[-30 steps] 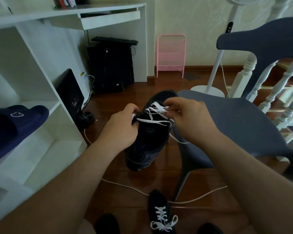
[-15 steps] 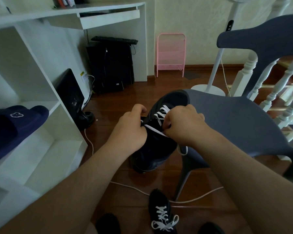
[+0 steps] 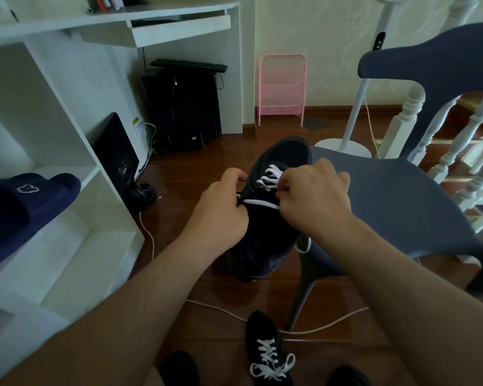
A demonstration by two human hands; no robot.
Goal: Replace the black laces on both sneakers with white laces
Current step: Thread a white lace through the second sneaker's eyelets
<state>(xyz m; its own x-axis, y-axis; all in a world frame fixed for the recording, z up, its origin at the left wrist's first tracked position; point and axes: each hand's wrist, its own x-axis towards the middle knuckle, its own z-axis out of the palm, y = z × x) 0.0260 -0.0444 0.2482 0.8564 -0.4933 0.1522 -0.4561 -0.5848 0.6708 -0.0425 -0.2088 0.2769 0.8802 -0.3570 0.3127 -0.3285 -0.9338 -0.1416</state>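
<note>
The room is floored in glossy dark-brown wooden boards (image 3: 195,174), and the biggest thing on them is a white shelving unit and desk (image 3: 76,151) along the left side, with a navy slide sandal (image 3: 25,207) at the left edge of one shelf. To the right stands a slate-blue plastic chair (image 3: 402,201); behind it are white turned stair balusters (image 3: 463,162), a white pedestal fan stand (image 3: 346,143) and, against the far wall, a small pink wire rack (image 3: 282,87). A black computer tower (image 3: 183,107) sits under the desk, and a white cable (image 3: 262,324) trails across the floor.

The task looks well past half done. A black sneaker with crossed white laces (image 3: 265,352) already lies on the floor near the bottom edge, apparently finished. The second black sneaker (image 3: 265,227) is held in the air at the front-left corner of the chair seat, white lace (image 3: 262,203) threaded through several eyelets. The left hand (image 3: 221,215) grips the shoe's collar with curled fingers; the right hand (image 3: 315,199) pinches the lace at the upper eyelets. Probably only the last eyelets and the tying remain. No black laces are visible.
</note>
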